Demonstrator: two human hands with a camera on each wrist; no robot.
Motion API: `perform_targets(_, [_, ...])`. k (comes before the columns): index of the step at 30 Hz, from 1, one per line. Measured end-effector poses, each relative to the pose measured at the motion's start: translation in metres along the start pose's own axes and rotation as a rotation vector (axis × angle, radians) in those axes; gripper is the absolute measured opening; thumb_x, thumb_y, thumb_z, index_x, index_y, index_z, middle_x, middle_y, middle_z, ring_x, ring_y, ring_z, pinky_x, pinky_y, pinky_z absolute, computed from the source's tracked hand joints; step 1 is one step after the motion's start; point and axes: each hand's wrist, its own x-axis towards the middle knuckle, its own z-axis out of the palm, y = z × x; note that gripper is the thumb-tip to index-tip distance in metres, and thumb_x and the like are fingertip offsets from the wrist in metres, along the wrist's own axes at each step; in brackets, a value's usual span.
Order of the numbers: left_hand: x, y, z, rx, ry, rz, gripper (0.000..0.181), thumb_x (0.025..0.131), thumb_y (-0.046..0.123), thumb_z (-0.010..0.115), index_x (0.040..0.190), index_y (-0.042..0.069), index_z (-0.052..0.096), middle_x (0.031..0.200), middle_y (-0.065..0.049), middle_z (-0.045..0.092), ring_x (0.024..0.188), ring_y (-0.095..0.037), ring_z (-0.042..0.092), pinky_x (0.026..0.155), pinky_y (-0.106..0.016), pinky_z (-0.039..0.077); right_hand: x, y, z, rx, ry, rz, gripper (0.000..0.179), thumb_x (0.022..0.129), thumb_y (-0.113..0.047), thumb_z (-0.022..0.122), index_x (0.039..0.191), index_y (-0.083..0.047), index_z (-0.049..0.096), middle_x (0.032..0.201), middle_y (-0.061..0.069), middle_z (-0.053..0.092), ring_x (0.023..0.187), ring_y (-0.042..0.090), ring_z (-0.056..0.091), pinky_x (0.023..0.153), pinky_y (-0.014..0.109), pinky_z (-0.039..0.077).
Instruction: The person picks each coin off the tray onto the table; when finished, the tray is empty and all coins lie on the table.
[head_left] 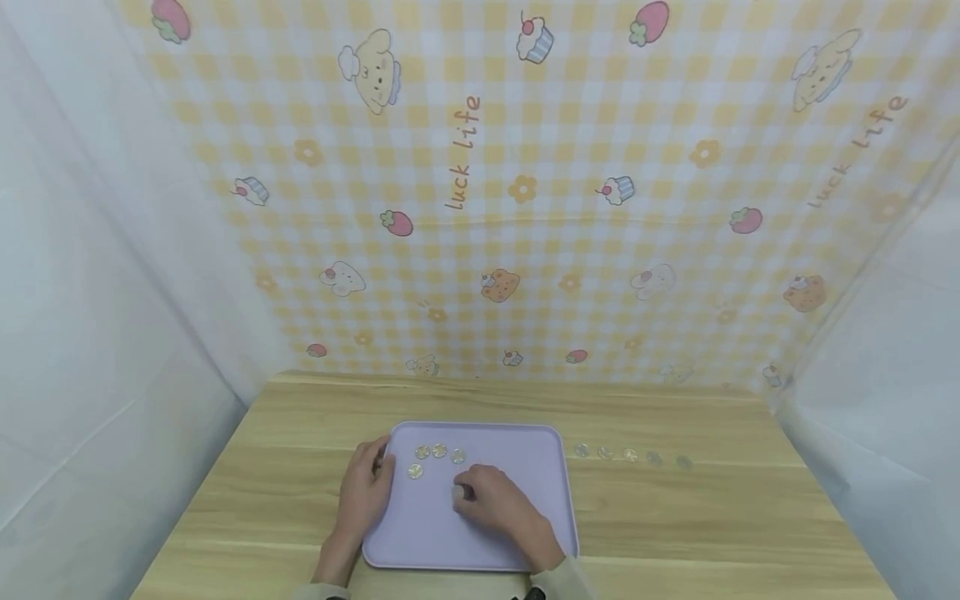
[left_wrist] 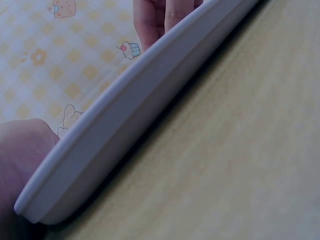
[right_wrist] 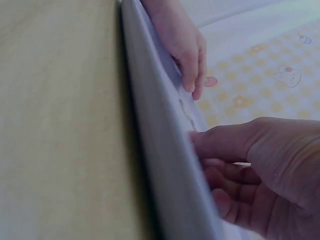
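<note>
A light purple tray [head_left: 517, 442] lies on the table. My left hand [head_left: 365, 492] holds its left rim, thumb over the edge; the lower fingers are mostly hidden. Several shiny coins [head_left: 439, 451] lie flat in the tray's upper left part. Over the middle of the tray, my right hand [head_left: 495, 500] has its fingers curled and pinches a small pale round piece [head_left: 459, 493], which looks like a coin and is partly covered by the fingers. In the right wrist view, the thumb [right_wrist: 225, 142] and bent fingers show just behind the tray's wall [right_wrist: 160, 115].
Right of the tray, several coins [head_left: 630, 455] lie in a row on the wooden table [head_left: 690, 517]. A yellow checked cloth [head_left: 525, 250] hangs behind the table. White sheets [head_left: 90, 333] close in both sides.
</note>
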Motion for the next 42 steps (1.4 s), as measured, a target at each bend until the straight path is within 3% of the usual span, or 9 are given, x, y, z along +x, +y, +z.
perform_targets(3, [-0.001,-0.002,0.0,0.004,0.0,-0.009,0.039,0.102,0.017,0.055,0.138,0.003,0.056,0.119,-0.009,0.06,0.098,-0.018,0.056,0.082,-0.028,0.052,-0.001,0.0,0.003,0.007,0.016,0.003,0.002,0.083,-0.016,0.074,0.084,-0.014,0.073,0.068,-0.013,0.049,0.063,0.0,0.041,0.059,0.017,0.038])
perform_targets(6, [-0.002,-0.004,0.0,0.012,-0.007,-0.012,0.04,0.102,0.018,0.055,0.139,0.003,0.055,0.119,-0.009,0.06,0.098,-0.018,0.056,0.081,-0.028,0.052,-0.003,0.001,0.006,0.025,0.03,0.007,0.018,0.083,-0.014,0.073,0.1,-0.012,0.076,0.073,-0.014,0.055,0.067,-0.001,0.044,0.064,0.017,0.042])
perform_targets(10, [-0.001,-0.002,0.001,0.021,-0.001,-0.003,0.039,0.101,0.017,0.055,0.138,0.003,0.056,0.118,-0.009,0.06,0.096,-0.017,0.056,0.081,-0.028,0.051,-0.003,0.002,0.005,0.043,0.016,0.011,0.025,0.084,-0.013,0.071,0.108,-0.012,0.075,0.077,-0.014,0.057,0.069,-0.001,0.046,0.066,0.017,0.043])
perform_targets(16, [0.008,0.004,0.001,0.002,0.034,0.048,0.039,0.101,0.015,0.056,0.137,0.001,0.056,0.117,-0.011,0.061,0.096,-0.019,0.057,0.08,-0.03,0.051,0.002,0.004,-0.003,0.048,-0.004,0.016,0.025,0.084,-0.014,0.072,0.108,-0.012,0.075,0.078,-0.013,0.057,0.07,0.001,0.047,0.066,0.018,0.045])
perform_targets(22, [0.005,0.003,0.001,0.003,0.028,0.035,0.039,0.1,0.015,0.057,0.136,0.0,0.057,0.116,-0.011,0.061,0.095,-0.019,0.057,0.078,-0.028,0.051,0.0,0.003,-0.003,0.064,-0.037,0.015,0.024,0.083,-0.013,0.073,0.106,-0.009,0.076,0.076,-0.013,0.058,0.068,-0.001,0.047,0.067,0.017,0.046])
perform_targets(32, [0.002,-0.001,0.002,0.01,-0.005,0.019,0.04,0.101,0.017,0.056,0.137,0.001,0.056,0.118,-0.011,0.06,0.097,-0.019,0.057,0.081,-0.03,0.051,-0.001,0.01,0.005,0.062,0.012,-0.025,0.016,0.083,-0.018,0.073,0.097,-0.011,0.076,0.074,-0.013,0.059,0.067,-0.002,0.049,0.065,0.016,0.046])
perform_targets(38, [0.007,0.0,0.002,-0.007,0.01,0.05,0.039,0.101,0.016,0.055,0.138,0.002,0.056,0.121,-0.013,0.06,0.1,-0.023,0.058,0.086,-0.04,0.051,0.002,0.016,-0.003,0.087,0.089,-0.036,0.009,0.083,-0.022,0.071,0.09,-0.016,0.07,0.082,-0.012,0.059,0.075,0.001,0.052,0.072,0.018,0.049])
perform_targets(42, [0.008,0.001,0.001,-0.02,-0.005,0.024,0.04,0.102,0.016,0.054,0.138,0.001,0.055,0.122,-0.014,0.059,0.102,-0.025,0.058,0.089,-0.042,0.051,0.001,0.021,-0.011,0.104,0.13,-0.046,0.012,0.084,-0.022,0.07,0.094,-0.015,0.071,0.087,-0.01,0.06,0.078,0.002,0.053,0.074,0.019,0.049])
